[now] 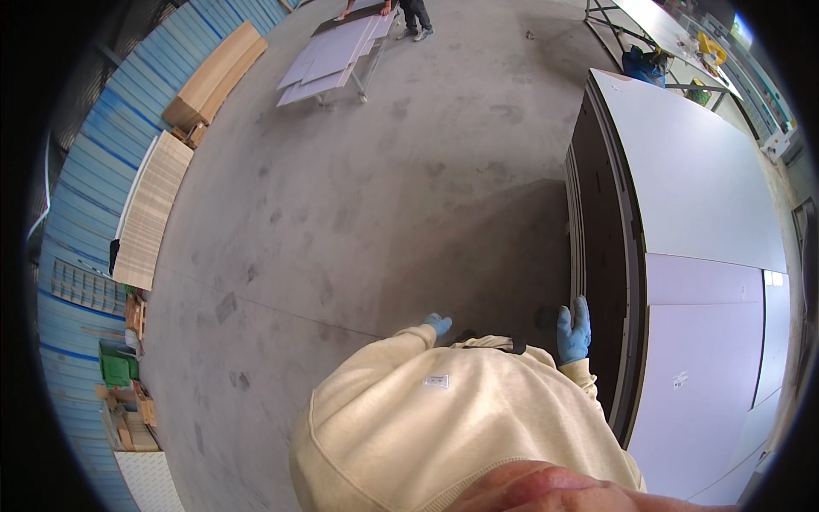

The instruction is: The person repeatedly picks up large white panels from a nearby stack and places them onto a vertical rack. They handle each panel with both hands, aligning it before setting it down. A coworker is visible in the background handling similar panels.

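My right hand [575,333], in a blue glove, is raised with its fingers and thumb apart, holding nothing. It is beside the left side of a tall stack of panels [607,247]; whether it touches the edges I cannot tell. Pale flat boards [708,171] form the top of that stack. In front of my body, low and to the left of the stack, hangs my left hand [439,324], also gloved in blue. Its fingers are loosely extended and no object shows in it. Cream sleeves cover both arms.
Further off, a person [415,19] stands at a wheeled trolley [362,90] loaded with pale panels. Wooden boards [217,72] and a striped stack [155,213] line the blue wall on the left. A green crate [118,365] is there too. A worktable [653,17] stands far right.
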### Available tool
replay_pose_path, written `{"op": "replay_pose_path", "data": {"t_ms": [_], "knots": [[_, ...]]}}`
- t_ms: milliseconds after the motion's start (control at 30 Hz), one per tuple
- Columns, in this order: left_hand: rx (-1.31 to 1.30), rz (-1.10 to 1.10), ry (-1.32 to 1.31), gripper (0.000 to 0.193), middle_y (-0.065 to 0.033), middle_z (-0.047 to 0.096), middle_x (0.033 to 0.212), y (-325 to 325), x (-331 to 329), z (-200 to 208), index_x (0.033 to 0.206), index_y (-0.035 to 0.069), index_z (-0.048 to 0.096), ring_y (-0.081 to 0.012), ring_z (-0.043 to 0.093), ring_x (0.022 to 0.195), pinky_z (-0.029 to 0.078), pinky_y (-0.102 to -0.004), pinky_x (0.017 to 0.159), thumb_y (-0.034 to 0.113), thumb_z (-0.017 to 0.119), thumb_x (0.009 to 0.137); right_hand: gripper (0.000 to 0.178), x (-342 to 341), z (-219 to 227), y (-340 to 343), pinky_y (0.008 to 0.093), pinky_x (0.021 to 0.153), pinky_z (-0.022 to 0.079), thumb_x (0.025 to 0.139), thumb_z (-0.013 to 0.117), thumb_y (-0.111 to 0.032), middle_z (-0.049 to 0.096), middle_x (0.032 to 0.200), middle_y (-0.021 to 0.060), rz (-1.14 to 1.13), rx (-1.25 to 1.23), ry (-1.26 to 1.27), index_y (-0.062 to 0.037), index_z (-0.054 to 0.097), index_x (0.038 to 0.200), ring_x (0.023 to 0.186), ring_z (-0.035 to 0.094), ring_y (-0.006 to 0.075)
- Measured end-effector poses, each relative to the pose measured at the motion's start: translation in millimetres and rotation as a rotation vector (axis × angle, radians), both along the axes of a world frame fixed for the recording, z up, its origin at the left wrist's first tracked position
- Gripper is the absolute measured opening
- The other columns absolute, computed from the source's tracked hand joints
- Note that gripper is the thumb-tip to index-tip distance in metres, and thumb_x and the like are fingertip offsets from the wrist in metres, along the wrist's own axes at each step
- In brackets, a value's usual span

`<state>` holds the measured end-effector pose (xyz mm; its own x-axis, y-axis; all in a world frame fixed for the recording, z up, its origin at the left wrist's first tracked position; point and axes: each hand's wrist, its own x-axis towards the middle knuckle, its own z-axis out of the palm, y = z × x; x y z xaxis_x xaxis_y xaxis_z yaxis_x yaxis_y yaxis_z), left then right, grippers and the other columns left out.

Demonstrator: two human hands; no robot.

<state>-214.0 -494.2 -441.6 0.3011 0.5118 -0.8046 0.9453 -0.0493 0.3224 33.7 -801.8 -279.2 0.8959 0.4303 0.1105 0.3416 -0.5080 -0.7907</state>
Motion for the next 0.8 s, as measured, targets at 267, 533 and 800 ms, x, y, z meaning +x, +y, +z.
{"op": "replay_pose_path", "data": {"t_ms": [267, 533, 800], "knots": [[0.081, -0.037, -0.013, 0.065, -0.0241, 0.064, 0.140, 0.0, -2.5, -3.9, 0.134, 0.000, 0.066, -0.0390, 0.059, 0.134, 0.045, -0.0460, 0.112, 0.050, 0.064, 0.094, 0.062, -2.2, -2.7, 2.2, 0.0450, 0.120, 0.038, 0.103, 0.060, -0.040, 0.050, 0.152, 0.0292, 0.002, 0.023, 0.016, 0.0070, 0.052, 0.143, 0.143, 0.048, 0.0421], [0.088, -0.112, -0.008, 0.066, -0.0235, 0.064, 0.140, 5.9, -11.4, -26.2, 0.133, 0.000, 0.067, -0.0390, 0.059, 0.133, 0.046, -0.0465, 0.111, 0.053, 0.063, 0.094, 0.063, -4.8, -13.5, 5.4, 0.0428, 0.120, 0.038, 0.103, 0.062, -0.038, 0.050, 0.154, 0.0259, 0.002, 0.056, 0.093, 0.0055, 0.051, 0.146, 0.144, 0.048, 0.0383], [0.086, -0.087, 0.008, 0.065, -0.0233, 0.066, 0.138, 7.6, -10.6, -20.8, 0.131, 0.000, 0.068, -0.0387, 0.060, 0.133, 0.047, -0.0455, 0.110, 0.053, 0.063, 0.095, 0.062, -8.6, -11.0, 8.8, 0.0437, 0.119, 0.039, 0.103, 0.061, -0.040, 0.052, 0.152, 0.0265, 0.001, 0.042, 0.121, 0.0057, 0.053, 0.144, 0.143, 0.049, 0.0400]]}}
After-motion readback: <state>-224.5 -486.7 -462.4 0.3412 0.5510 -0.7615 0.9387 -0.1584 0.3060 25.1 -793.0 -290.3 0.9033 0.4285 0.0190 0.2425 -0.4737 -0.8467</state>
